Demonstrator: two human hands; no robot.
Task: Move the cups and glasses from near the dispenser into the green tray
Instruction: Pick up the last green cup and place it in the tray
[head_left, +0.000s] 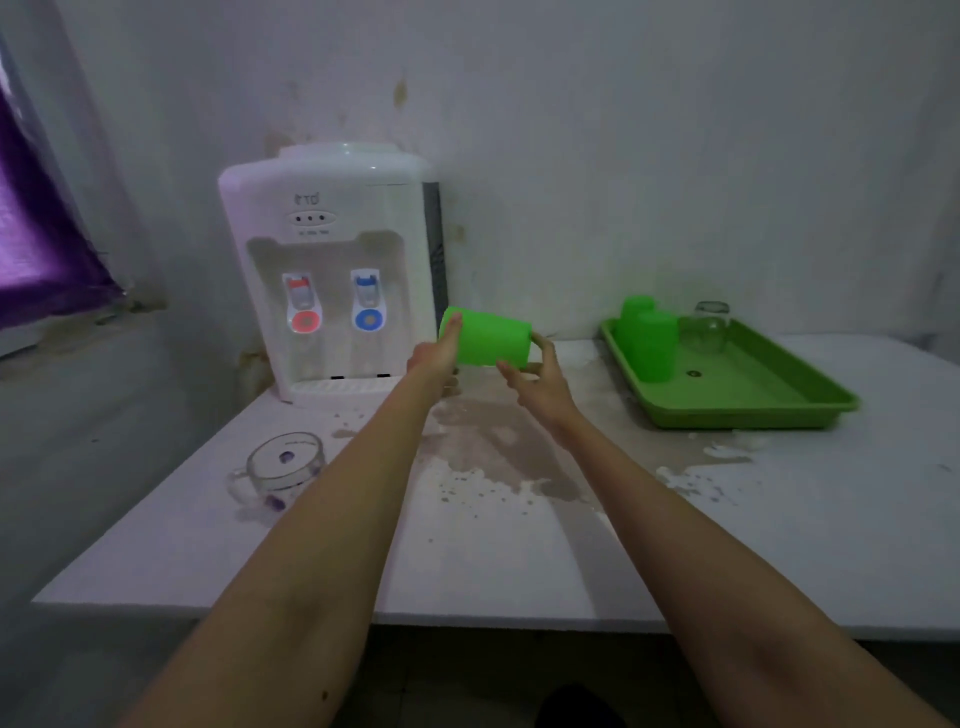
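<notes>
Now the bright green plastic cup (488, 336) lies sideways in the air, between both hands: left hand (439, 353) pinches its left end, right hand (540, 371) its right end. The green rectangular plastic tray (769, 400) waits to the right, nearer the right hand.

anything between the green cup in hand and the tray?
Nothing visible. The green cup, held sideways by both hands, has bare table to the green tray. Two green cups and a glass fill its far-left corner; the rest is free.

Head view, downward (close) over table (519, 561)
</notes>
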